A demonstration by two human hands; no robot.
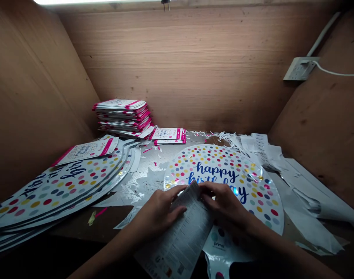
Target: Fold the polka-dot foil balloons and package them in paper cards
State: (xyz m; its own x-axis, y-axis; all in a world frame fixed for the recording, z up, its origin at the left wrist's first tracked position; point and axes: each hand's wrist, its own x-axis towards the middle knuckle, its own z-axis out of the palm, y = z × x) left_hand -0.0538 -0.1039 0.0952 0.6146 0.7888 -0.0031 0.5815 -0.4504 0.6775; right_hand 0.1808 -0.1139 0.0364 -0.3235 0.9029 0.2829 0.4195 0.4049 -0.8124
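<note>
Between my two hands is a printed paper packet (184, 228), tilted, with its text side toward me. My left hand (165, 211) pinches its upper left edge between thumb and fingers. The fingers of my right hand (223, 199) are closed at the top right corner of the packet. Beneath them lies a flat, round foil balloon (217, 155) with coloured dots and "happy birthday" lettering. Its tail (219, 265) points toward me, and the packet and my hands cover part of it.
More dotted foil balloons (86, 182) are piled at left, with a pink-edged packet (89, 150) on top. A tall stack of packets (123, 116) stands at the back left, beside a few flat ones (168, 134). Paper strips (307, 209) litter the right side. A power socket (300, 69) is on the right wall.
</note>
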